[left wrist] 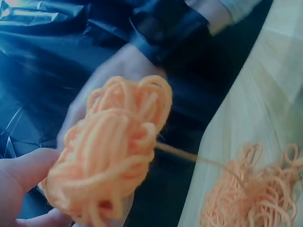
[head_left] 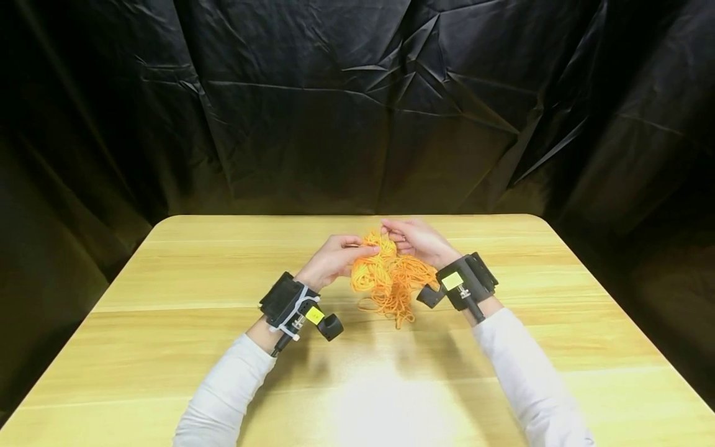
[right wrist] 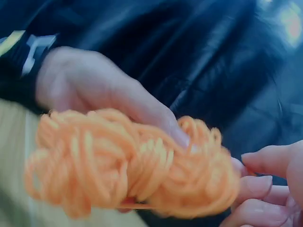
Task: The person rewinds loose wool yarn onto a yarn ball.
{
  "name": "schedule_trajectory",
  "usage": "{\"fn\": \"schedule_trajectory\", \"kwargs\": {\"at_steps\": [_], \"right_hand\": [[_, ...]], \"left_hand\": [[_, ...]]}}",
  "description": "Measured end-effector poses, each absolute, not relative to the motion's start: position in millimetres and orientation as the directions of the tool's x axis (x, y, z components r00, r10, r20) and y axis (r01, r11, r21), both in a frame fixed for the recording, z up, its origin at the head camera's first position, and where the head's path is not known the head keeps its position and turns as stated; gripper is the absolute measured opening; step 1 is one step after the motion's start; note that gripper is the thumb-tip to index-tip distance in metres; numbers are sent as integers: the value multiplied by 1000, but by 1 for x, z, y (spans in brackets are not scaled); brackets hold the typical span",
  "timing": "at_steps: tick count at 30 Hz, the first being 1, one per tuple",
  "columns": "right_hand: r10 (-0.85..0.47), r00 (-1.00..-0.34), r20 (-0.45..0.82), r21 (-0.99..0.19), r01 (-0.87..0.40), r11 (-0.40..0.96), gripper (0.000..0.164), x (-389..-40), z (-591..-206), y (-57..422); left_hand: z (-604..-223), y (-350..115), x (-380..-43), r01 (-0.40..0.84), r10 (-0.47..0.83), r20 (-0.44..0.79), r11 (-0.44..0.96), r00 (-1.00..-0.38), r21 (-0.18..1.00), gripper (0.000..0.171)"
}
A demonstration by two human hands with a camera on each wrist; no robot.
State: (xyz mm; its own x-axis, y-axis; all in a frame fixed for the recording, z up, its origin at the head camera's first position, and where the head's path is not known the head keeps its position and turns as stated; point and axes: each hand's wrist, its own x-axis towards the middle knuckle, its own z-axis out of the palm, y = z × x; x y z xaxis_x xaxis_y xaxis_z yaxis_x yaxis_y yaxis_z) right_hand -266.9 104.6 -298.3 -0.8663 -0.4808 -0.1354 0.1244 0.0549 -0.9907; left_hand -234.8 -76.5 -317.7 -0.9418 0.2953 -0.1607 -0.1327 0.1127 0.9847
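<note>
Two bare hands above one smooth, wood-grained table (head_left: pixel 167 347): the left hand (head_left: pixel 335 256) grips one plump, lumpy orange yarn bundle (head_left: pixel 365 275); the right hand (head_left: pixel 420 241) pinches its yarn at the far end. One thin strand (left wrist: pixel 199 160) reaches one loose, curly tangle (left wrist: pixel 251 198).

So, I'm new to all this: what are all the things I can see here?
Yarn bundle: 1, orange, in left hand
Strand: 1, orange, bundle to pile
Loose pile: 1, orange, on table
Table: 1, pale wood, beneath
Curtain: 1, black, behind table
Wristbands: 2, black, one per wrist
Labels: 2, yellow, at wrists
Sleeves: 2, white, on forearms
Left hand: 1, bare, gripping bundle
Right hand: 1, bare, at bundle's end
</note>
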Motion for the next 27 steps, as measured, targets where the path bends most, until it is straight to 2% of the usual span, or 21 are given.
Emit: {"fn": "schedule_trajectory", "kwargs": {"at_steps": [5, 8, 12, 15, 20, 27], "right_hand": [[-399, -914, 67, -930, -201, 306, 25, -250, -282, 98], [-426, -880, 209, -813, -399, 424, 23, -237, -279, 90], [-477, -822, 310, -707, -535, 463, 20, -221, -284, 83], [-497, -812, 306, -717, -540, 441, 20, -211, -291, 83], [-528, -809, 257, -802, -483, 351, 20, -202, -301, 86], [-630, -764, 138, -926, -326, 192, 25, -203, -322, 97]], "left_hand": [[-319, -76, -235, -122, 270, -159, 148, -950, 981, 24], [-319, -75, -235, -113, 246, -149, 154, -958, 982, 25], [-318, -74, -235, -101, 195, -130, 149, -972, 984, 23], [-317, -75, -236, -94, 151, -113, 128, -982, 987, 21], [-314, -81, -239, -71, 89, -75, 50, -993, 996, 27], [-309, -85, -241, -32, 68, -30, -19, -997, 999, 35]]}}
